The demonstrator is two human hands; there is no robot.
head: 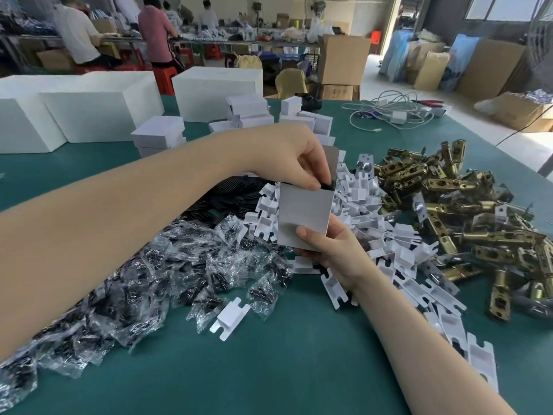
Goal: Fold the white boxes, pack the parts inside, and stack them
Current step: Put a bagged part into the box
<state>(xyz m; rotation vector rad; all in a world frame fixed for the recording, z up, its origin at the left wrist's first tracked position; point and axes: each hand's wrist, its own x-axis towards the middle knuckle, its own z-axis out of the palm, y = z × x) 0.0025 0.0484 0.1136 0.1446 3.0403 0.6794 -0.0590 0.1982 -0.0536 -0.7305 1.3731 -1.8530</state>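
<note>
1. The fingers (308, 178) of the left hand (296, 157) are curled together at the open top of a small white box (302, 217). They pinch a dark part (416, 184) at the mouth of the box; I cannot tell what kind of part it is.
2. The right hand (332, 250) holds the same box from below. Its thumb (308, 235) lies on the near wall, and the other fingers are wrapped under and behind the box.
3. The box stands upright, a little tilted, lifted above the green table (269, 369). Its lid flap (420, 163) stands up behind the left fingers.
4. Just under and around the box lies a heap of white card inserts (389, 244); one insert (229, 319) lies alone nearer to the person.
5. To the left of the box is a pile of clear bags (149, 280) with small black pieces inside.
6. To the right is a pile of brass-coloured latches (466, 217).
7. Behind the arms, small closed white boxes (158, 133) are stacked, and bigger white cartons (86, 115) stand further back.
8. White cables (389, 112) lie at the far right of the table.
</note>
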